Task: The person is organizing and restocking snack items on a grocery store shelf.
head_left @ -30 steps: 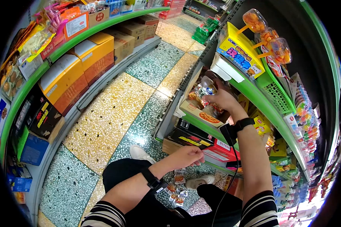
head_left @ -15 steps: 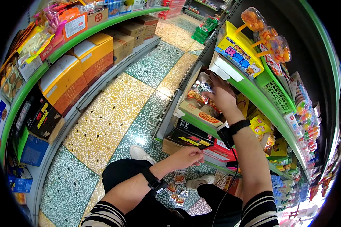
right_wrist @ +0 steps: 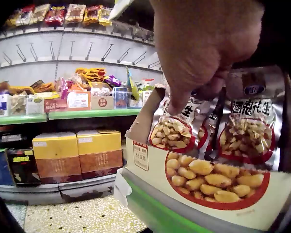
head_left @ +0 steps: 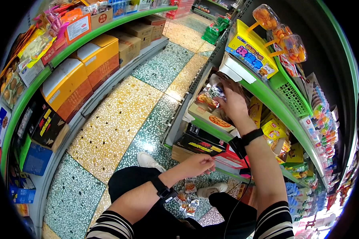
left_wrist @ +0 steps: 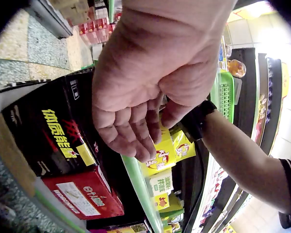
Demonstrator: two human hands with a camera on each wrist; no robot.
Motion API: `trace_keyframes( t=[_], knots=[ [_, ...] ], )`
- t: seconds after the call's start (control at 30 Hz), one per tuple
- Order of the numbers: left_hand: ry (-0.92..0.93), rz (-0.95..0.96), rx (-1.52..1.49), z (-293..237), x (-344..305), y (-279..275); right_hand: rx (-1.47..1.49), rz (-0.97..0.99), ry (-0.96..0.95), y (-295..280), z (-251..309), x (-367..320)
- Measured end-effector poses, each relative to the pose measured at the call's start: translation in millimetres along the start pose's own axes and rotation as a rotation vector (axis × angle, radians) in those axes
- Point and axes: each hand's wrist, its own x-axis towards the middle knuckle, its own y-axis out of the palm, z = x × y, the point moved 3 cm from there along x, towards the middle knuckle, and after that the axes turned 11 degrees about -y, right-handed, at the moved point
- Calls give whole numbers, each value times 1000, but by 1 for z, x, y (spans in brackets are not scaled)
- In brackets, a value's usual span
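My right hand (head_left: 233,101) reaches into an open cardboard box (right_wrist: 223,194) with peanuts printed on its front. In the right wrist view the thumb lies on the front of a silver peanut packet (right_wrist: 170,133) near its top, the fingers curled behind it. Beside it another peanut packet (right_wrist: 247,131) stands upright in the box. My left hand (head_left: 197,164) hangs in front of the lower shelf, fingers loosely curled and holding nothing. On the floor between the shoes lie several small packets (head_left: 190,187).
A black carton (left_wrist: 43,126) and a red box (left_wrist: 82,196) sit below the peanut box. To its right stand yellow snack packs (head_left: 273,131). Above are a yellow box (head_left: 249,51) and a green basket (head_left: 291,95). Orange cartons (head_left: 68,85) line the left shelf across the aisle.
My right hand shifts slightly within the box, and the silver packets under its fingers change position. The left hand stays nearly still.
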Motion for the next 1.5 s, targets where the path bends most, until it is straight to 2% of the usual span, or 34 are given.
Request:
trace_keyframes(
  t=[0.1, 0.2, 0.3, 0.4, 0.47, 0.53, 0.63, 0.67, 0.8, 0.93, 1.03, 1.07, 1.13, 1.17, 1.27, 1.33, 1.37, 1.47, 1.5],
  knots=[
    [-16, -6, 0, -2, -1, 1, -59, -51, 17, 6, 1, 1],
    [-20, -2, -4, 0, 0, 2, -68, 4, 36, 7, 3, 3],
    [-19, -1, -3, 2, 1, 1, -78, -34, 20, 1, 6, 1],
    [-9, -19, -12, 1, -1, 1, 5, -63, 46, -3, 3, -8],
    [10, -40, 0, -3, -4, 0, 23, -136, -17, -2, -3, -14],
    [-54, -36, 18, 9, 6, -4, 2, -207, -79, -12, 1, -25],
    [-39, -77, 60, -6, -15, -6, 35, -410, -155, -43, 14, -60],
    [27, -111, 85, -15, -15, -13, 48, -462, -167, -43, 19, -77],
    [8, -143, 15, -16, -17, -19, 236, -460, -109, -40, 50, -150],
    [-43, -178, 17, -14, -12, -15, 545, -230, 120, 23, 85, -237],
    [-92, -177, 50, -8, -7, -9, 746, 178, 352, 120, 102, -313],
    [-103, -177, 60, -6, -4, -7, 712, 407, 447, 149, 107, -337],
    [-139, -180, 121, 1, 2, -5, 765, 682, 571, 223, 120, -401],
    [-154, -188, 152, 3, 4, -1, 767, 800, 566, 248, 124, -425],
    [-212, -188, 214, 6, 14, 8, 749, 803, 924, 291, 142, -473],
    [-244, -180, 238, 11, 22, 12, 750, 724, 1029, 308, 158, -477],
    [-252, -165, 256, 12, 26, 16, 747, 684, 1080, 315, 163, -479],
    [-277, -120, 311, 14, 36, 28, 783, 528, 1064, 323, 157, -471],
    [-299, -118, 318, 16, 38, 31, 747, 615, 1079, 324, 152, -463]
  ],
)
